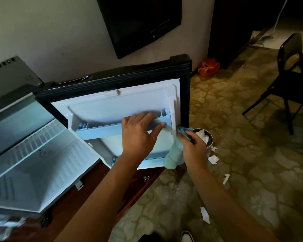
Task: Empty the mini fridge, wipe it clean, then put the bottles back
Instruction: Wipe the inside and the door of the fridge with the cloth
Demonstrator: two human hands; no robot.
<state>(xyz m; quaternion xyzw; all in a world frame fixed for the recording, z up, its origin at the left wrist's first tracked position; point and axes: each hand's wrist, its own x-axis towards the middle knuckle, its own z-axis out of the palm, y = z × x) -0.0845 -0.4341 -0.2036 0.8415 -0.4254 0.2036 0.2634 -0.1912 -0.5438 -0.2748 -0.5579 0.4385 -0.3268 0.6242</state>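
So the mini fridge (pixel 33 154) is sitting open and its cavity looks empty, just the wire shelf (pixel 30 147) in there, and no bottles anywhere I can see, so they're out of view and can't be placed from here. All the action is on the fridge door (pixel 115 102), swung wide open to the right of the cavity. The left hand (pixel 138 135) is draped over the right end of the door's upper rack (pixel 101 131), fingers hooked over the front rail and thumb out along it, so it's gripping or bracing that rail. The right hand (pixel 193 145) is closed around a pale green cloth (pixel 175 154), bunched up with the tail hanging down, right at the door's outer edge. What could go wrong, imo: that rack looks like a clip-in plastic piece, and leaning on it while scrubbing next to it could pop it off its tabs or crack it. Also the door is hanging out unsupported, so pushing hard with the cloth could just swing it away and strain the hinge, or shift the whole fridge on the wooden surface (pixel 87 194) it sits on. There's a waste bin (pixel 207 137) stuffed with paper just behind the door's outer edge, and scraps on the carpet below it, so a swinging door could knock the bin over. And the dangling cloth tail could snag on the door's lower rack.
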